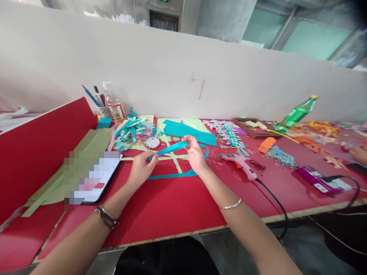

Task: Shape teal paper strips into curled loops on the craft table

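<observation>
Spanning the red counter, a teal strip loops beside the glue gun; thin, limp, light paper, easily creased. Left hand and right hand each pinch it at opposite ends, best held near the edges.

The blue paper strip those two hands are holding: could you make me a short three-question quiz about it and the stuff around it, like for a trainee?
1. True or false: both the left hand and the right hand have a grip on the blue paper strip.
2. Which thing lies on the red table to the right of the right hand? A. scissors B. pink glue gun C. stapler
3. Fill in: the green bottle at the far right leans ____ rather than standing upright.

Key
1. True: each hand pinches the strip, which loops down onto the table.
2. B, with its black cord running off the table edge.
3. Tilted.
</observation>
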Motion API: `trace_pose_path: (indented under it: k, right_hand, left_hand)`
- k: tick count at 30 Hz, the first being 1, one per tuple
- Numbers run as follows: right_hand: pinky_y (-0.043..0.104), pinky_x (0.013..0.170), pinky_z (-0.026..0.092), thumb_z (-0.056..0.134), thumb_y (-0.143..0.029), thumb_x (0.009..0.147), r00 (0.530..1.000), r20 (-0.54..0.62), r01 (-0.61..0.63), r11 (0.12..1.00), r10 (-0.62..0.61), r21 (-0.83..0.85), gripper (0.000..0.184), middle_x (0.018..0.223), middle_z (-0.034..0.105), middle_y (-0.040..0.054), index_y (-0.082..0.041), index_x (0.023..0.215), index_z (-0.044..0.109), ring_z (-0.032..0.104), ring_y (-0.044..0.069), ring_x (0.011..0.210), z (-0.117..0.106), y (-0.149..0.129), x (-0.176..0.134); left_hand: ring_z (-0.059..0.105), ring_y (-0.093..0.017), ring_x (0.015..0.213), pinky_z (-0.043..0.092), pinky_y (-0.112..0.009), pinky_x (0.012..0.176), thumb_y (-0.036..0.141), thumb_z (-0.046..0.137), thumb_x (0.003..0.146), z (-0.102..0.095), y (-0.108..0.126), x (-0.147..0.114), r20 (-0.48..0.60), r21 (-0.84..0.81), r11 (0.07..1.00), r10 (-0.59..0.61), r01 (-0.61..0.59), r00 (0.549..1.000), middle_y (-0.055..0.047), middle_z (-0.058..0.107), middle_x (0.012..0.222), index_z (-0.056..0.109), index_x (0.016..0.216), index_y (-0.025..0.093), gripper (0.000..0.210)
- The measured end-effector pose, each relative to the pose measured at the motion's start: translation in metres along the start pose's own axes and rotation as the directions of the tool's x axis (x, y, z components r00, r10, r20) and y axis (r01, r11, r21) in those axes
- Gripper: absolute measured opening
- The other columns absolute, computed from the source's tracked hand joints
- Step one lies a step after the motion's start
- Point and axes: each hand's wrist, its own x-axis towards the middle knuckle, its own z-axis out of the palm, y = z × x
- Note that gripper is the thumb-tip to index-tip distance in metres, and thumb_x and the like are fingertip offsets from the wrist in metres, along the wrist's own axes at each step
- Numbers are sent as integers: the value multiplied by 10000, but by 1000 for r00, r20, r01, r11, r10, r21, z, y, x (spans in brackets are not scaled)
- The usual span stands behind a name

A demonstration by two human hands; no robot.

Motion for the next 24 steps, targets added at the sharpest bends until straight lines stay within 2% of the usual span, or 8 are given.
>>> trace_pose_path:
  k: [2,4,7,9,11,14,19,24]
  right_hand:
    - [361,879,340,351,-198,593,988,38,154,958,-149,-242,488,1111,446,42,-241,1075,416,416,187,1035,1,-6,-4]
    - [384,955,247,370,-199,629,949,210,307,833,-233,-461,516,1206,384,43,-251,1141,388,339,204,1128,4,-14,-10]
    - [410,994,119,418,-238,681,835,527,501,613,-158,-611,437,1249,361,21,-273,1115,456,288,225,1171,12,-23,-19]
    - [415,991,87,442,-259,698,793,599,546,561,-107,-622,351,1238,386,23,-260,1042,511,303,223,1161,17,-25,-22]
    - [412,981,92,458,-274,711,807,584,529,551,-90,-645,241,1201,423,32,-237,929,553,327,218,1141,19,-24,-24]
    - [410,974,84,454,-284,742,845,527,477,577,-94,-662,132,1074,511,27,-226,802,556,411,196,1056,18,-22,-23]
    - [432,969,49,407,-309,798,855,517,400,677,-33,-618,155,804,603,-13,-236,790,544,531,148,799,16,-19,-22]
    - [415,942,127,455,-305,771,901,431,322,749,-53,-579,150,713,605,-17,-235,737,583,529,139,710,16,-15,-20]
  left_hand:
    - [421,-98,532,298,-209,516,265,396,773,1,-1,-1,28,90,991,98,-100,995,21,454,541,468,567,152,245]
    - [430,-97,543,302,-205,518,252,399,780,2,-2,-2,123,135,967,201,-217,972,13,478,570,489,597,152,228]
    - [457,-100,570,327,-201,538,238,389,797,5,-3,-3,255,124,918,336,-375,907,-5,520,615,525,646,154,221]
    - [476,-106,599,344,-202,558,236,382,808,6,-3,-3,299,101,892,395,-440,869,-20,539,645,534,656,152,231]
    - [486,-111,616,351,-203,566,246,372,818,5,-3,-3,310,78,884,417,-460,854,-28,545,658,538,665,152,244]
    - [489,-116,630,359,-211,582,278,363,827,2,-3,-2,288,52,899,404,-436,868,-27,549,669,550,700,162,254]
    - [509,-129,687,389,-235,652,309,408,806,-1,-3,-1,207,-23,942,333,-336,920,-35,574,729,556,740,168,215]
    - [539,-125,698,423,-242,665,341,486,752,3,-4,2,44,-244,965,110,-96,993,-19,565,771,487,949,165,264]
